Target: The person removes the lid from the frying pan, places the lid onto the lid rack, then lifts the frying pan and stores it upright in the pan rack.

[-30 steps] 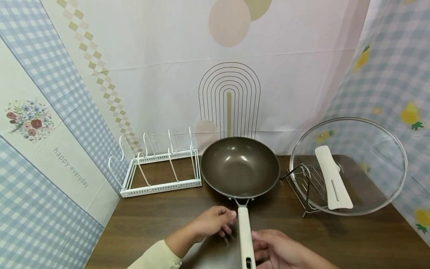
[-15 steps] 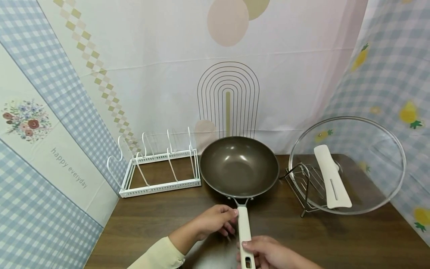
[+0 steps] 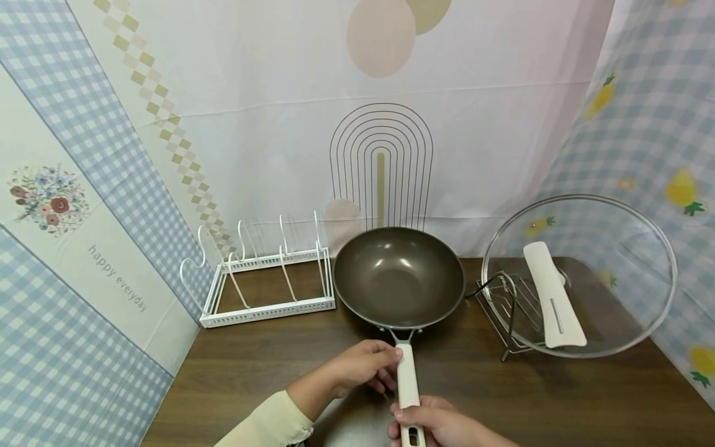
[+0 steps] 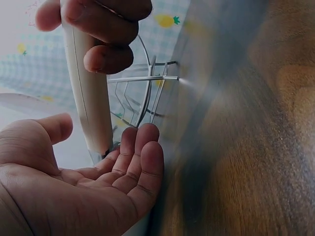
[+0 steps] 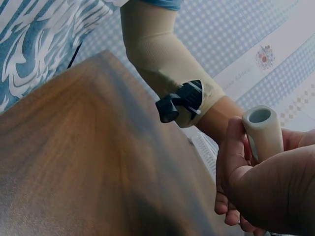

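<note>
A dark brown wok [image 3: 399, 279] with a long cream handle [image 3: 408, 375] sits at the middle of the head view, handle toward me. My right hand [image 3: 438, 421] grips the handle near its end, thumb on top and fingers curled underneath. In the right wrist view the handle's hollow end [image 5: 263, 123] pokes out of that grip. My left hand [image 3: 357, 367] is beside the handle close to the pan, its thumb tip overlapping the handle's edge. The left wrist view shows this left hand [image 4: 83, 182] palm up, its fingers loosely bent around the handle without closing on it.
Left of the wok stands a white wire rack [image 3: 268, 308] with upright dividers. On the right, a glass lid [image 3: 620, 279] with a cream handle leans in a dark metal wire stand [image 3: 509, 316]. All rest on a brown wooden table [image 3: 257, 366] against a cloth-covered wall.
My right hand has closed round the handle's end, moving left onto it from beside it. My left hand has shifted slightly right, up to the handle. The wok stays in place.
</note>
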Action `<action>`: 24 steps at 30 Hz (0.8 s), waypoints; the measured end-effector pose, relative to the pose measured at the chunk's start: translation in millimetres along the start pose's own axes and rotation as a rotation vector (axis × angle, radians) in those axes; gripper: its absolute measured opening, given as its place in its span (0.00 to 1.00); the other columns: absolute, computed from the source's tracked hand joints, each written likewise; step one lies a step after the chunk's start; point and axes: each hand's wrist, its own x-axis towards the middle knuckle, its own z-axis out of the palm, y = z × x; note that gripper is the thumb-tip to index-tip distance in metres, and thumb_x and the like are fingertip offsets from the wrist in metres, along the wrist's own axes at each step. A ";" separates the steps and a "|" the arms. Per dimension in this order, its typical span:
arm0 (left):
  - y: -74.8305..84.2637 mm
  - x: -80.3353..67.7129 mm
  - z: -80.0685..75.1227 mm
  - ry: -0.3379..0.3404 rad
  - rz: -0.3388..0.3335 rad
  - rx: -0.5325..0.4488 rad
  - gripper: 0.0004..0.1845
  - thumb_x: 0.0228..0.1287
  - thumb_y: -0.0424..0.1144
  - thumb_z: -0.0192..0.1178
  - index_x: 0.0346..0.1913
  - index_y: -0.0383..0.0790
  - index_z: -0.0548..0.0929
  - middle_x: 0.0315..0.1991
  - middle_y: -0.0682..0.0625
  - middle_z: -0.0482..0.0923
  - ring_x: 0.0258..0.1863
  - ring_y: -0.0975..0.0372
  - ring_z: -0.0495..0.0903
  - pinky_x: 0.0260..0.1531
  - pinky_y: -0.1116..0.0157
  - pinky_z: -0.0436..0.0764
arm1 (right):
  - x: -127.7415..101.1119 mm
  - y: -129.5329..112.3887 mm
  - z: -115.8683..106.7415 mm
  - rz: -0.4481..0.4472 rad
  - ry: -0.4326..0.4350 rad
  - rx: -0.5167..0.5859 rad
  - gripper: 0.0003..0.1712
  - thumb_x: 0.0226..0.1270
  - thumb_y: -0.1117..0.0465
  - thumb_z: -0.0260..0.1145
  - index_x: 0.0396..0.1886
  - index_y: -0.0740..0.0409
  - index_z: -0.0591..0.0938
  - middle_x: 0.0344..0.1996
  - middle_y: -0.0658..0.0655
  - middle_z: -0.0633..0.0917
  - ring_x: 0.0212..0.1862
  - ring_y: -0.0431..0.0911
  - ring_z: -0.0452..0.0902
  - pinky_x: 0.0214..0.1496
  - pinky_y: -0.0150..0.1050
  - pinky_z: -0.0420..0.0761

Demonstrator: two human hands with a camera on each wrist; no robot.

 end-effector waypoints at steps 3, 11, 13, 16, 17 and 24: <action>-0.5 1.4 1.8 -0.007 0.001 0.000 0.15 0.77 0.44 0.57 0.45 0.32 0.82 0.34 0.44 0.82 0.29 0.56 0.83 0.27 0.63 0.80 | 1.0 2.4 2.5 0.011 0.031 -0.002 0.06 0.78 0.60 0.57 0.42 0.52 0.81 0.38 0.49 0.87 0.41 0.39 0.84 0.43 0.31 0.82; -1.6 4.3 4.3 -0.019 0.003 -0.007 0.11 0.75 0.41 0.59 0.41 0.34 0.81 0.30 0.43 0.83 0.29 0.55 0.83 0.27 0.62 0.81 | 6.6 7.2 9.1 0.006 0.074 0.093 0.06 0.79 0.58 0.57 0.42 0.55 0.76 0.34 0.48 0.84 0.39 0.39 0.85 0.44 0.32 0.82; -1.4 4.7 4.3 -0.023 0.003 -0.014 0.10 0.74 0.40 0.59 0.40 0.34 0.81 0.30 0.43 0.83 0.29 0.55 0.82 0.27 0.63 0.81 | 7.7 7.8 10.1 0.000 0.085 0.104 0.06 0.79 0.58 0.58 0.42 0.55 0.75 0.33 0.47 0.84 0.38 0.38 0.85 0.43 0.31 0.82; -1.3 5.5 4.8 -0.026 0.003 -0.025 0.10 0.74 0.40 0.59 0.40 0.34 0.80 0.29 0.44 0.83 0.27 0.57 0.82 0.27 0.64 0.80 | 8.9 7.8 11.5 0.005 0.107 0.117 0.05 0.78 0.58 0.58 0.41 0.54 0.76 0.32 0.46 0.83 0.36 0.36 0.84 0.41 0.30 0.81; -1.4 5.9 5.1 -0.028 0.003 -0.030 0.10 0.74 0.40 0.59 0.40 0.34 0.80 0.29 0.44 0.83 0.27 0.57 0.82 0.27 0.64 0.80 | 9.1 7.8 12.1 0.007 0.115 0.121 0.06 0.78 0.58 0.57 0.39 0.53 0.77 0.31 0.46 0.83 0.36 0.36 0.83 0.41 0.29 0.80; -3.1 8.6 7.8 -0.028 0.012 -0.061 0.10 0.74 0.40 0.59 0.40 0.34 0.80 0.26 0.48 0.83 0.26 0.60 0.81 0.27 0.65 0.79 | 13.6 7.8 20.3 0.031 0.255 0.081 0.10 0.76 0.58 0.56 0.31 0.50 0.76 0.24 0.45 0.79 0.27 0.34 0.76 0.32 0.26 0.75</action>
